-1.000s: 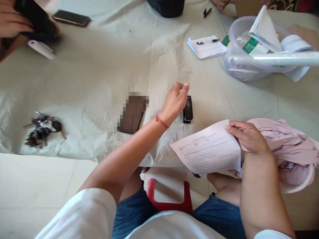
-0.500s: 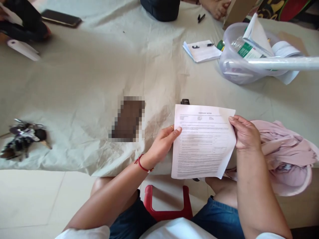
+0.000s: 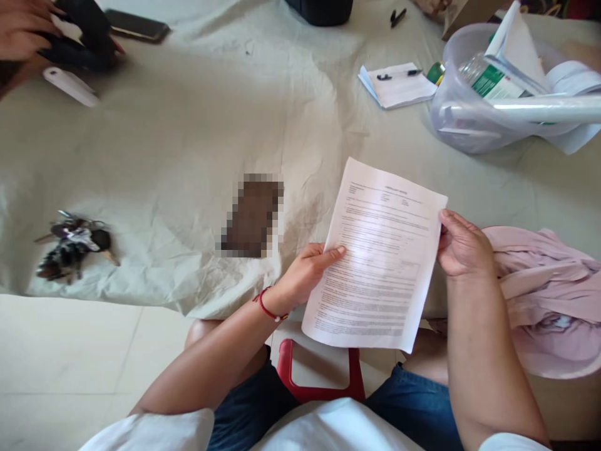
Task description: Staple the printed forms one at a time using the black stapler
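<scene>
Since a second ago the left hand [image 3: 305,275] has come back from the small dark object on the cloth and taken the left edge of the printed sheet [image 3: 375,257], which now hangs tilted, its top leaning toward the right of the frame, where half a second ago it was squarer. Both hands are closed on the paper: the left pinches the left edge low down, thumb on the printed face and fingers behind, while the right hand [image 3: 462,247] grips the right edge higher up, thumb in front. So the sheet sits between the two grips in the lower centre of the frame, lifted clear of the grey cloth [image 3: 188,138] and over the person's lap and the red stool [image 3: 319,382]. By the look of it, the step in hand is holding the page up flat to read or check it; any next move with it calls for keeping both pinches light and even so the paper does not crease or sag. To its left lies a blurred brown rectangle [image 3: 251,216], and farther left a bunch of keys [image 3: 75,244]. At right, pink fabric [image 3: 549,294] is heaped just beside the right wrist. In the upper right stand a clear plastic tub [image 3: 469,119] and a notepad [image 3: 397,84]; another person's hand [image 3: 23,25] is at upper left.
</scene>
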`<action>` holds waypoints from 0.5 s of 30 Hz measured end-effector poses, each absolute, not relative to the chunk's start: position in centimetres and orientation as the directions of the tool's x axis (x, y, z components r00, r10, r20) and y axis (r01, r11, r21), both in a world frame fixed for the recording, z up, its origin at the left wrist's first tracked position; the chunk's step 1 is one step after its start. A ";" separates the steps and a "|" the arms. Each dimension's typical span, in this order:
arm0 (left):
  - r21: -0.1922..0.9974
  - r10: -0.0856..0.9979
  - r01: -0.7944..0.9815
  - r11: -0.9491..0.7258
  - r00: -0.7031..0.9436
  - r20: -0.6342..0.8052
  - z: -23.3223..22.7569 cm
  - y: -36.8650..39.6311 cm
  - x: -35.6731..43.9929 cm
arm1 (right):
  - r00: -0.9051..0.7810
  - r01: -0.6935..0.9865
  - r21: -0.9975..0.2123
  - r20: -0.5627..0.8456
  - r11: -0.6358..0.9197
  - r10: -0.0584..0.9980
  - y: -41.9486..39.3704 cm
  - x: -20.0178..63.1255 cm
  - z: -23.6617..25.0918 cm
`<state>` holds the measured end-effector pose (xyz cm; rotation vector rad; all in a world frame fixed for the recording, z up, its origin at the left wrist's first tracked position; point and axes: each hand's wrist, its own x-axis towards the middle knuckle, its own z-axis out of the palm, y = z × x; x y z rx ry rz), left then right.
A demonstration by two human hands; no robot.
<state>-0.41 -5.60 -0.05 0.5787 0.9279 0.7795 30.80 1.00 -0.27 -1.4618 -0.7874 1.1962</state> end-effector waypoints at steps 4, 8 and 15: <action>0.750 0.851 -0.406 0.523 0.196 -0.487 -0.3 -4.6 -0.9 | 0.141 -0.138 -0.909 -0.411 -0.394 0.901 0.3 29.7 0.5; 0.762 0.866 -0.417 0.495 0.168 -0.470 -0.4 -4.2 -1.0 | 0.024 -0.032 -0.906 -0.424 -0.423 0.905 -0.2 29.4 0.9; 0.758 0.852 -0.389 0.523 0.216 -0.477 -0.4 -4.0 -0.9 | 0.152 -0.006 -0.934 -0.354 -0.357 0.923 -0.1 29.4 0.6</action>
